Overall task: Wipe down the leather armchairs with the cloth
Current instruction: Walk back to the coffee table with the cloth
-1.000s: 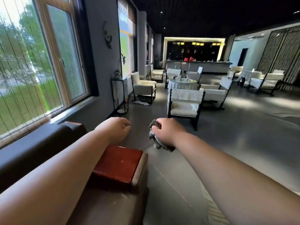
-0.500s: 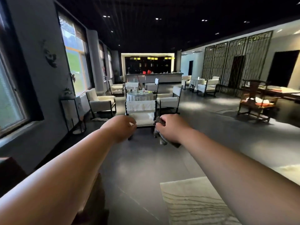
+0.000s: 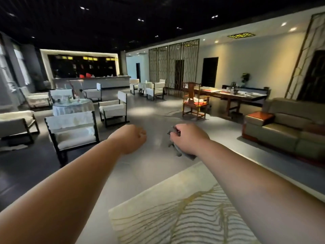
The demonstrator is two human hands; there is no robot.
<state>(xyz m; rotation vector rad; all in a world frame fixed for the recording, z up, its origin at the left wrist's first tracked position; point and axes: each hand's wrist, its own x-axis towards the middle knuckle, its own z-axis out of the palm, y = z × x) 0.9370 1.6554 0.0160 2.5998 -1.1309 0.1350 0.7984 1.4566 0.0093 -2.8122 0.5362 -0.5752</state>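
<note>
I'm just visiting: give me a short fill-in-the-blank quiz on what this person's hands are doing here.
1. The right hand grips a grey ____.
2. The left hand is curled into a fist and holds ____.
3. The patterned rug lies on the ____.
4. The leather sofa stands on the person's ____ side.

Missing words: cloth; nothing; floor; right

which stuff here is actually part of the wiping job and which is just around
Job: grey cloth gripped in the right hand; leather sofa seat at far right; left hand, fisted, holding nothing.

Just around: white chairs, round glass table, rug, long wooden table.
</note>
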